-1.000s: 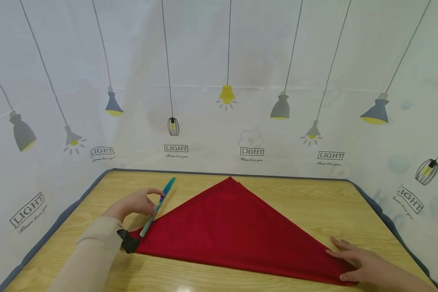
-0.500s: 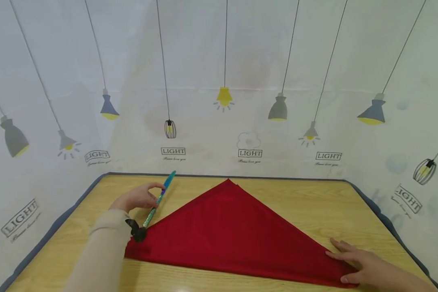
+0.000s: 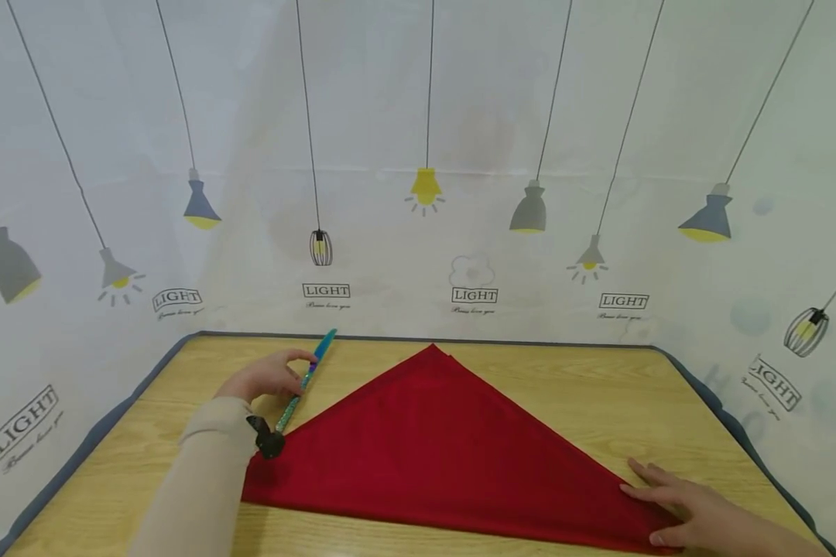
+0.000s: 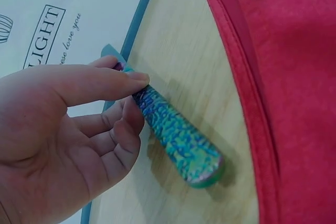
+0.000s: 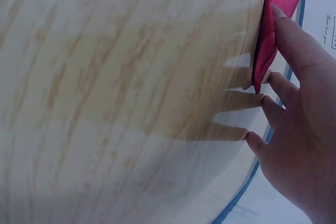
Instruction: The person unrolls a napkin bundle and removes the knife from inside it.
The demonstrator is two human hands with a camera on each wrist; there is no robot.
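Observation:
A red cloth napkin [image 3: 425, 449], folded into a wide triangle, lies on the table with its peak pointing away from me. My left hand [image 3: 268, 377] pinches a table knife [image 3: 294, 406] between thumb and fingers, just off the napkin's left slope. The blade is plain blue and points to the far edge. In the left wrist view the knife's textured handle [image 4: 178, 140] shimmers green, blue and purple above the wood. At the napkin's right corner rests my right hand [image 3: 697, 507], fingers spread. In the right wrist view its thumb touches the cloth corner [image 5: 266, 35]; the other fingertips reach the tabletop.
The wooden table [image 3: 564, 379] has a dark blue edge strip. Behind it and along both sides hangs a pale sheet [image 3: 376, 100] printed with lamps. A black strapped device [image 3: 268, 441] on the left wrist covers part of the napkin's left end.
The left hand has carried the knife slightly away from me, and its handle end is no longer over the napkin. The right hand has stayed on the corner. The head view has shifted slightly.

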